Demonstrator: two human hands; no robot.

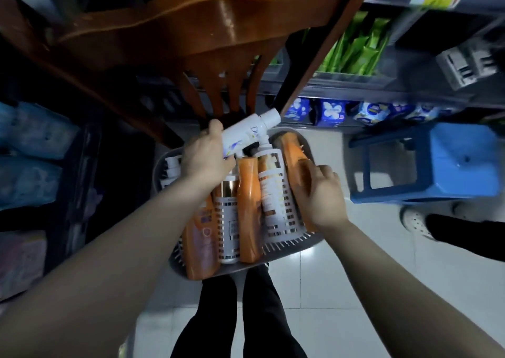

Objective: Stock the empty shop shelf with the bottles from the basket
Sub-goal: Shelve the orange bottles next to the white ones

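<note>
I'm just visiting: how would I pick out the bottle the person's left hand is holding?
Look below the brown wooden chair to the grey basket full of bottles. At its far end the left hand grips a white bottle, tilted above the rest. It alone is raised and bears a bluish flower print; its neighbours lie flat, orange or in white netted sleeves.
</note>
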